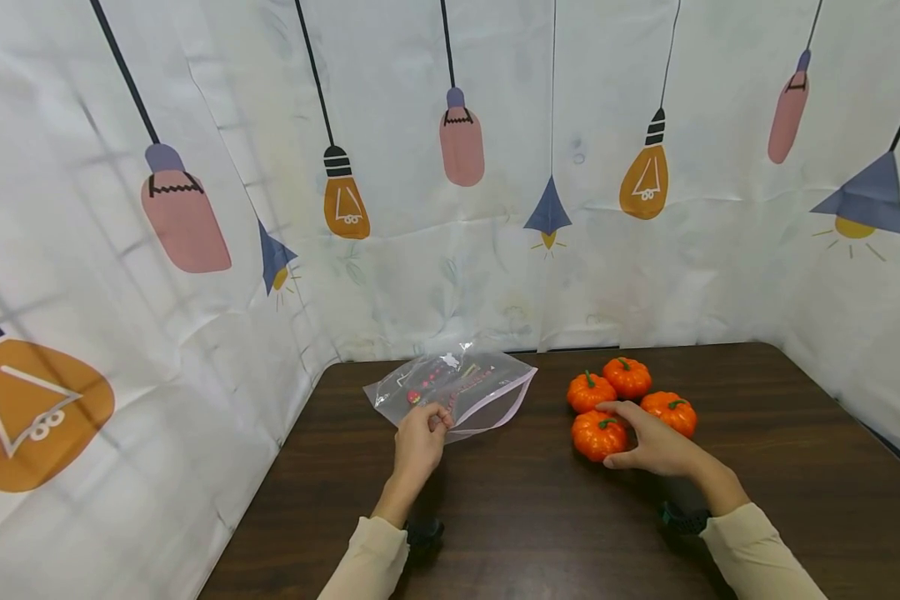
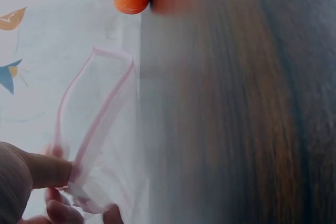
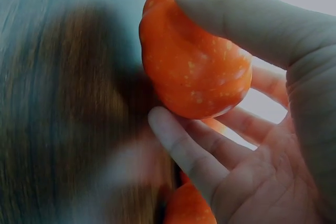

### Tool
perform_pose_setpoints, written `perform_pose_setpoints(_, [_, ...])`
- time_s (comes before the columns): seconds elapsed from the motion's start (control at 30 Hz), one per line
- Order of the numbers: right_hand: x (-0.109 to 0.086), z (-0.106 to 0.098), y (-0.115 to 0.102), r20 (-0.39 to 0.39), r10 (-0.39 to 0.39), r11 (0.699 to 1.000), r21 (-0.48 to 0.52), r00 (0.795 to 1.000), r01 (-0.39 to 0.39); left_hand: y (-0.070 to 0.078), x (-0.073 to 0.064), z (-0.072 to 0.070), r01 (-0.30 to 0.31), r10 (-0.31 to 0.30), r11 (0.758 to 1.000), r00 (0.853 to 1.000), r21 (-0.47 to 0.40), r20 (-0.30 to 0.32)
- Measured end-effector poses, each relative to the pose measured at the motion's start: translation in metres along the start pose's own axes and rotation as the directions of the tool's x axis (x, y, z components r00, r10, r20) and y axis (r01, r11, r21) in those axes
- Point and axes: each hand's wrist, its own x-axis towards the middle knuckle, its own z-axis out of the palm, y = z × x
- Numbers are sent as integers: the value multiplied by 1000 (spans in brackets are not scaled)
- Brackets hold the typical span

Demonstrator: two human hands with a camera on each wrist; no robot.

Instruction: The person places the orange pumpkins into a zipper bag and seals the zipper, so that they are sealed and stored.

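A clear plastic zip bag (image 1: 427, 379) with a pink-edged mouth and small red prints lies at the back left of the table. My left hand (image 1: 420, 442) pinches the bag at one end of its mouth, and the mouth gapes toward the right. In the left wrist view, thumb and fingers (image 2: 50, 170) grip the pink rim. My right hand (image 1: 656, 442) reaches round the front one of several small orange pumpkins (image 1: 598, 436). In the right wrist view, the thumb lies over this pumpkin (image 3: 194, 61) and the fingers curve along its other side.
Behind the held pumpkin sit other small pumpkins: one at the left (image 1: 589, 392), one at the back (image 1: 627, 377) and one at the right (image 1: 669, 412). The dark wooden table (image 1: 517, 517) ends at a white curtain (image 1: 450, 283) printed with lamps.
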Motion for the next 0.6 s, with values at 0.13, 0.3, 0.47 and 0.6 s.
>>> perform_pose_setpoints(0.13, [1, 0, -4, -5, -13, 1000, 17, 1000, 13, -1, 1, 1, -12, 12, 1000, 1000, 9, -22])
perform_pose_setpoints(0.3, [3, 1, -9, -6, -35, 999, 37, 999, 35, -3, 2, 3, 5, -5, 1000, 999, 12, -44])
perform_pose_setpoints(0.47, [4, 3, -12, 1, -35, 998, 50, 999, 35, -4, 2, 4, 29, -31, 999, 999, -45, -40])
perform_pose_setpoints(0.6, [5, 4, -12, 1, -40, 998, 58, 999, 40, -4, 2, 6, -3, -2, 994, 999, -106, -48])
